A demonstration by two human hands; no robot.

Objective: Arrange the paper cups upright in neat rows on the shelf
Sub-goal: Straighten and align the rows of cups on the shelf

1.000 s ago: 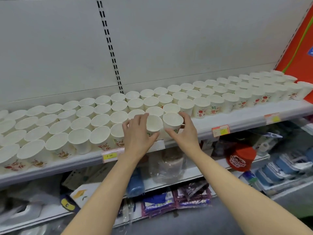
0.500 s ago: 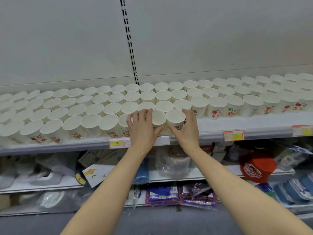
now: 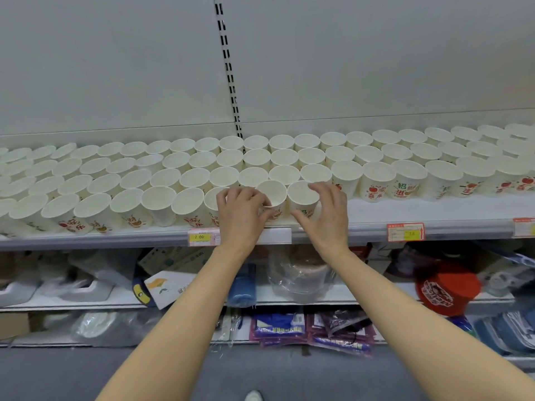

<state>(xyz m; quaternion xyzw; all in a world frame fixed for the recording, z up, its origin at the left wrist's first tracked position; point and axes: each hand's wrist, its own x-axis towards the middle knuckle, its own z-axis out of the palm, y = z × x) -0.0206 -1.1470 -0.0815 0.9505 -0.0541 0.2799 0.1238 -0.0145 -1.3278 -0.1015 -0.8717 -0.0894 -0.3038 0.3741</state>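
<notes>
The shelf (image 3: pixel 434 211) carries white paper cups (image 3: pixel 162 180) standing upright in rows from its back edge to its front edge; the front row is filled from the left end up to the middle, and right of that the front strip of the shelf is bare; the left hand (image 3: pixel 241 218) sits at the front edge near the middle, its fingers curled over the rim of one front-row cup and its thumb reaching toward the neighbouring cup (image 3: pixel 271 195); whether the fingers actually clamp a cup cannot be told, since the hand hides the contact; the right hand (image 3: pixel 328 215) stands just right of it, fingers spread apart and lightly bent, fingertips at the rim of the last front-row cup (image 3: pixel 302 195) and thumb low against its printed wall; the two cups between the hands stand upright and touch each other; price labels (image 3: pixel 405 231) are fixed to the front rail; the lower shelves hold a red cap (image 3: pixel 447 287), a blue roll (image 3: pixel 241 285) and packaged goods (image 3: pixel 312 331)
</notes>
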